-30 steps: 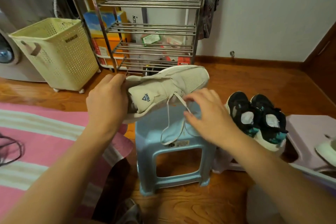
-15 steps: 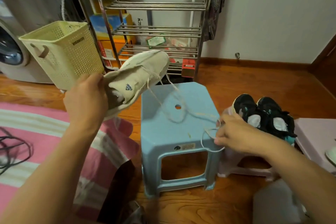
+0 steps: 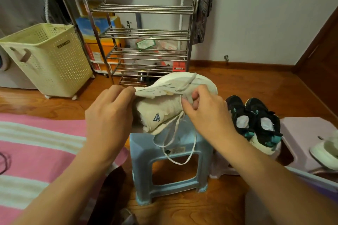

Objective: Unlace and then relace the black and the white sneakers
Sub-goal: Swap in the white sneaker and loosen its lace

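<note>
The left hand [image 3: 109, 113] grips the heel end of the white sneaker [image 3: 164, 104], fingers curled over its collar, and holds it tipped on its side above the far edge of the blue stool [image 3: 146, 153]. The right hand [image 3: 206, 113] pinches the white lace [image 3: 175, 133] at the eyelet area, thumb and fingers closed on it. From there the lace hangs slack in loops over the stool's near edge, so much of it is already free of the shoe, though some crossings toward the toe still look threaded; exactly how many I cannot tell.

To the right of the stool the pair of black sneakers [image 3: 254, 120] stands on the floor against a lilac stool [image 3: 300, 133]; whether they carry laces cannot be read. A second pale shoe [image 3: 327, 150] shows partly at the right edge, its state unreadable too.

My judgement: the job is early, in the unlacing of the first white shoe. Left to do are freeing this lace fully, threading it back, and then handling the other white shoe and both black ones.

Behind stand a metal rack [image 3: 142, 42] and a cream laundry basket [image 3: 47, 60]; a pink striped cloth [image 3: 36, 142] lies at the left.
</note>
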`<state>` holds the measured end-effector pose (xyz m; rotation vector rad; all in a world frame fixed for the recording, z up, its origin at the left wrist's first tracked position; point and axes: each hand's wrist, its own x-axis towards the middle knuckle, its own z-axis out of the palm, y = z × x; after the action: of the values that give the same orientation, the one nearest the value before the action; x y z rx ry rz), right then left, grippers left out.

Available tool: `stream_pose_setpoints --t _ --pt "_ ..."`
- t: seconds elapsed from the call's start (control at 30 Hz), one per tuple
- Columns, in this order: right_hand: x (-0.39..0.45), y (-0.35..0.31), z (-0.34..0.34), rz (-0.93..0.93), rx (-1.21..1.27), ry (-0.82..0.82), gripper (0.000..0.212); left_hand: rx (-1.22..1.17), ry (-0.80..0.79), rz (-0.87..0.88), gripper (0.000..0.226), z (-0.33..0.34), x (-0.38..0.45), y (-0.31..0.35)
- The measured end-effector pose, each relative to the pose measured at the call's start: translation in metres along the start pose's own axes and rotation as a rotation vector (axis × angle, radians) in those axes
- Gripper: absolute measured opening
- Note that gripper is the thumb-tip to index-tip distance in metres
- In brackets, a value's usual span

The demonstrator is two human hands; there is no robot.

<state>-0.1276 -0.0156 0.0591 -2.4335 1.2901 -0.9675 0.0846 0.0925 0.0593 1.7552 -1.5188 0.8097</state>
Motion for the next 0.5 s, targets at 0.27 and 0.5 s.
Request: stream_pose_setpoints --t 0.27,0.5 --pt "0.001 0.013 0.004 -0.131 -0.45 -0.07 0.007 0.061 -0.186 -0.045 0.015 0.014 -0.005 -0.005" --pt "0.006 0.126 -0.032 0.74 -0.492 -0.241 0.018 0.15 -0.17 -0.17 0.011 0.008 0.004 -0.063"
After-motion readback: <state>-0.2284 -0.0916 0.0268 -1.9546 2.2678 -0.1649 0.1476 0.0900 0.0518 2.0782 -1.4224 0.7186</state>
